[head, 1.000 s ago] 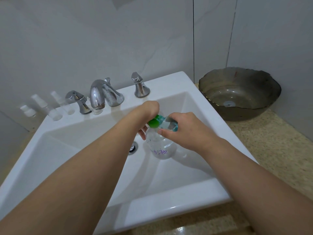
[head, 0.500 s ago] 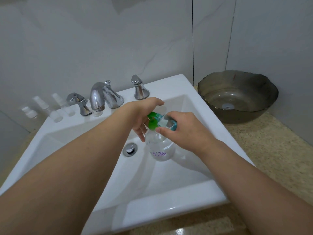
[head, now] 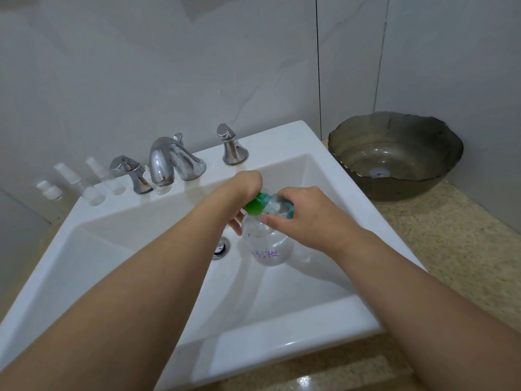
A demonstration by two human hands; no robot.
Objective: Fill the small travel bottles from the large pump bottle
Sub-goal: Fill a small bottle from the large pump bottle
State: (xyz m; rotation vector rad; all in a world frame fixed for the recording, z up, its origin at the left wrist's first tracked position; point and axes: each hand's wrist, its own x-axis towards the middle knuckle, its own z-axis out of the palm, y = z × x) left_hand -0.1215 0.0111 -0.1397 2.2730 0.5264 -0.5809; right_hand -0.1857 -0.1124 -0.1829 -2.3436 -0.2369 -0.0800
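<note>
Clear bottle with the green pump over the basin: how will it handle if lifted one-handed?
The bottle looks thin clear plastic, so probably light and a bit squeezable. Smooth walls above a sink suggest it may be slippery. The left hand is on the green pump while the right hand grips the neck.

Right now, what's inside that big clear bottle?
The big clear bottle looks filled with a clear liquid; both hands cover its green top, so the level there is hidden.

Dim, soft light; wide-angle edge distortion.
</note>
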